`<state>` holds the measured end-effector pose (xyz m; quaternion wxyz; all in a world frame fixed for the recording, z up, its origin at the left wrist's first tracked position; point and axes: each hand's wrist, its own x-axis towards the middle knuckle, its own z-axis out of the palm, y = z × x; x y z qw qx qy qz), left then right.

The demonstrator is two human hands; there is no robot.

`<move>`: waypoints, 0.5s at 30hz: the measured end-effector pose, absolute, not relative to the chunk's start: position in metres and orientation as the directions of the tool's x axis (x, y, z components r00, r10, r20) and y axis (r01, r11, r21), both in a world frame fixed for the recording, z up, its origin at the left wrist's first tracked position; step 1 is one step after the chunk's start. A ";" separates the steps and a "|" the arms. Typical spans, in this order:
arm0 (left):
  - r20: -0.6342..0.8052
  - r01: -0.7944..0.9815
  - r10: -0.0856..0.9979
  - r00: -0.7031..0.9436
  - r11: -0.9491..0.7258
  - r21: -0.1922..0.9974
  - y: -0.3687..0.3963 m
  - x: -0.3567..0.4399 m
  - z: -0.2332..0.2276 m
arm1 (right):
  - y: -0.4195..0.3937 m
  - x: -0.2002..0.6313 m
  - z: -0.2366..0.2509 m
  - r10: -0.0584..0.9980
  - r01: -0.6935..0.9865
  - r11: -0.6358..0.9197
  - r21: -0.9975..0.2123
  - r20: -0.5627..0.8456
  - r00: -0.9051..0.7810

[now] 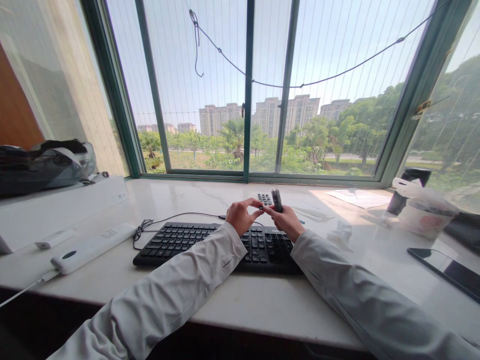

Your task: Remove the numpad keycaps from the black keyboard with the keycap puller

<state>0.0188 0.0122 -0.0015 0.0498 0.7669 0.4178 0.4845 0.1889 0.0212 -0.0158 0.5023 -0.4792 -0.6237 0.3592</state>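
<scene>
My left hand is closed above the keyboard, thumb and fingertips pinching a small dark keycap. My right hand is closed round a short black brush that points upward; its fingertips meet those of my left hand at the keycap. Below both hands lies a black keyboard, partly hidden by my sleeves. Its right-hand section looks bare of some caps. Several loose keycaps lie in rows on the counter just beyond my fingers.
A white power strip and a white box with a dark bag stand left. A coiled cable lies beside the keyboard. At right are a phone, a bagged tub, crumpled plastic and paper. Windows stand behind.
</scene>
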 end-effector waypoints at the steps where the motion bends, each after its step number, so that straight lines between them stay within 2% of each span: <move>1: 0.703 0.592 0.689 0.180 -0.646 0.482 0.012 0.019 -0.002 | 0.021 0.189 -0.016 0.959 0.237 0.282 -0.930 0.282 -0.034; 15: 0.702 0.595 0.689 0.182 -0.645 0.479 0.012 0.019 -0.001 | 0.018 0.186 -0.013 0.962 0.184 0.273 -0.944 0.274 -0.019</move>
